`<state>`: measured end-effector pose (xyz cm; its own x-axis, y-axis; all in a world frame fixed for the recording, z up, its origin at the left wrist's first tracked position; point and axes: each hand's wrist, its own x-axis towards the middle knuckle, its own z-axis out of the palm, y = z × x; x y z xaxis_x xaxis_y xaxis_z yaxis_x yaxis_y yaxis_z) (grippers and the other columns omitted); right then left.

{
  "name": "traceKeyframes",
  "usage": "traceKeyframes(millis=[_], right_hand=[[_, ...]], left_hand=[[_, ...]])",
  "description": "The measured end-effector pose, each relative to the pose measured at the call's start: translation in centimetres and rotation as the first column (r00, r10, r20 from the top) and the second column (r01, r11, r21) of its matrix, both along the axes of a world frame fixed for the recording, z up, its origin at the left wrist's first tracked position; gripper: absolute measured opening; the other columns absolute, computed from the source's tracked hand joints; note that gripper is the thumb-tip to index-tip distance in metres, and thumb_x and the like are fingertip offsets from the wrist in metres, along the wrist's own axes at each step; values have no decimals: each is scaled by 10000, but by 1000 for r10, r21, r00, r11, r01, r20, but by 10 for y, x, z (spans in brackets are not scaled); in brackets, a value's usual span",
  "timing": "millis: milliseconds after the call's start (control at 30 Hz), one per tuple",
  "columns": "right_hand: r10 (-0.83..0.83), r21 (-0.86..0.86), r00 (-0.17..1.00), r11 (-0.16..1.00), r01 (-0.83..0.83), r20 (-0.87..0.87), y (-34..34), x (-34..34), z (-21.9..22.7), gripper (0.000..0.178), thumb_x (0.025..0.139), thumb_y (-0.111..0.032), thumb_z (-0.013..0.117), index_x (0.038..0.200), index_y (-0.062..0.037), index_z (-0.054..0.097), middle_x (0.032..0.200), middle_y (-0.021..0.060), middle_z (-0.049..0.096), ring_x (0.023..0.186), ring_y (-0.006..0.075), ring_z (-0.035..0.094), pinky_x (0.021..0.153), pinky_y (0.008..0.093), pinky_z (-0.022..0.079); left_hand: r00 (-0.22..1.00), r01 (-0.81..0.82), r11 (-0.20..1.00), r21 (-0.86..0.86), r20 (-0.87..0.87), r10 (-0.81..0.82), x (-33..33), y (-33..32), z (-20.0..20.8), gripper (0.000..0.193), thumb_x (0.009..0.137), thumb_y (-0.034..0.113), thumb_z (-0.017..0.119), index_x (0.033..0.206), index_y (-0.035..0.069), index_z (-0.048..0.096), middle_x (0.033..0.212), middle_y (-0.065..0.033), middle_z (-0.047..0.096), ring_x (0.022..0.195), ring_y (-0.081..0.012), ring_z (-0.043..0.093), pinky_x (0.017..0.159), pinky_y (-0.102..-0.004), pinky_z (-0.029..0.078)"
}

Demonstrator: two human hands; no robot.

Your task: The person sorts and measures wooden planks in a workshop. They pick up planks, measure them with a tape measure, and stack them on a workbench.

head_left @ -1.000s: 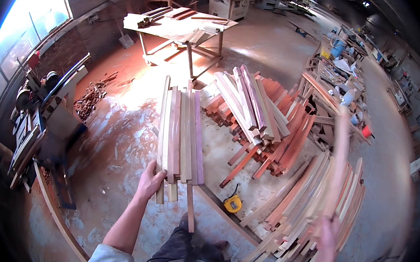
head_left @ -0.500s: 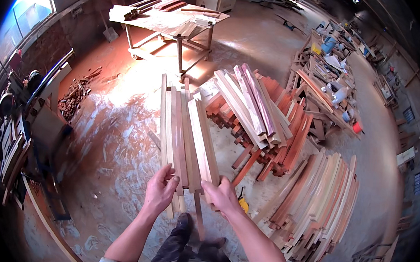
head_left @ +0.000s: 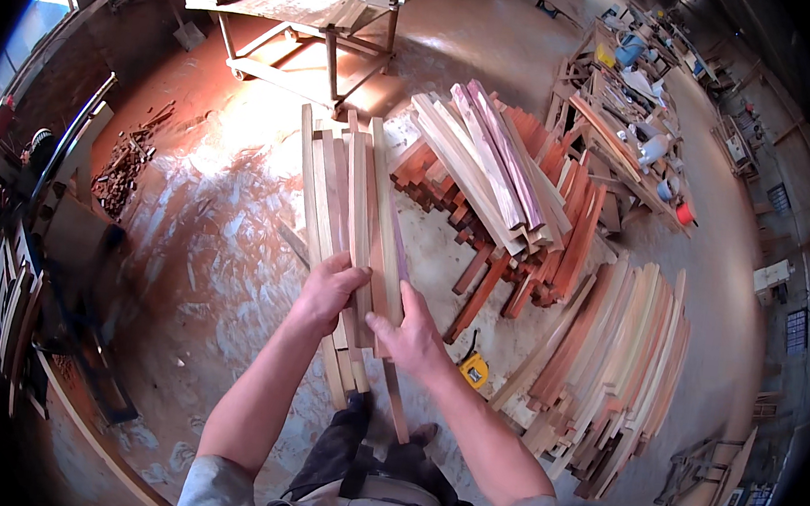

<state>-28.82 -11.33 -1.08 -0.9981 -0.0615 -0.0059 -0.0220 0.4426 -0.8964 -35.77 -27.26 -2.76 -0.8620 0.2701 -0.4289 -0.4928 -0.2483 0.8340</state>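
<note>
Both hands are close together at the centre of my view, gripping wooden strips: my left hand (head_left: 332, 293) clasps the bundle (head_left: 360, 211) from the left, my right hand (head_left: 414, 339) from the right, thumbs inward. The bundle points up the frame, its lower ends uneven. From the left edge I see machinery (head_left: 78, 244), a heap of offcuts (head_left: 121, 175), and the tabletop (head_left: 292, 0) at upper left. Right of centre, pale lengths (head_left: 460, 169) top a reddish stack (head_left: 575, 234); beneath lies a yellow tape measure (head_left: 475, 370); lower right, another stack (head_left: 617, 358).
</note>
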Motion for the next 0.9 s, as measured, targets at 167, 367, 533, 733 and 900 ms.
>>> traceKeyframes(millis=[167,367,533,733,900], right_hand=[[21,-271,984,962,29,179,8,-2,-20,730,865,-165,693,1418,123,313,1389,237,469,1277,264,475,1070,360,381],[8,-375,987,925,55,163,8,-9,-29,732,846,-209,724,1397,110,364,1378,268,473,1293,311,467,1091,371,359],[-18,-68,991,997,28,134,5,-14,-36,757,840,-236,736,1389,123,357,1371,307,459,1299,374,456,1098,398,357],[-4,191,983,981,-32,185,3,-20,-28,733,839,-240,722,1375,115,370,1342,327,464,1278,418,454,1092,426,366],[80,398,985,908,-134,150,3,-23,-17,593,850,-254,706,1304,59,488,1270,285,515,1215,418,489,1040,428,409]], left_hand=[[997,42,999,-35,60,-40,0,-4,-2,183,900,71,550,1039,-25,621,877,-78,672,757,-146,656,640,-272,531],[995,-77,997,10,72,76,9,-30,25,270,900,29,502,1149,-55,564,1029,-122,637,869,-211,673,749,-342,577],[992,-121,992,-42,22,122,21,-66,27,327,898,17,485,1215,-49,528,1092,-132,605,907,-216,659,791,-373,571],[986,-159,987,-7,44,160,28,-71,23,294,893,24,491,1177,-8,558,1012,-103,622,860,-197,650,764,-352,572],[988,-143,988,58,67,139,28,-66,17,306,874,20,510,1167,-15,592,966,-66,660,829,-166,654,702,-297,555]])
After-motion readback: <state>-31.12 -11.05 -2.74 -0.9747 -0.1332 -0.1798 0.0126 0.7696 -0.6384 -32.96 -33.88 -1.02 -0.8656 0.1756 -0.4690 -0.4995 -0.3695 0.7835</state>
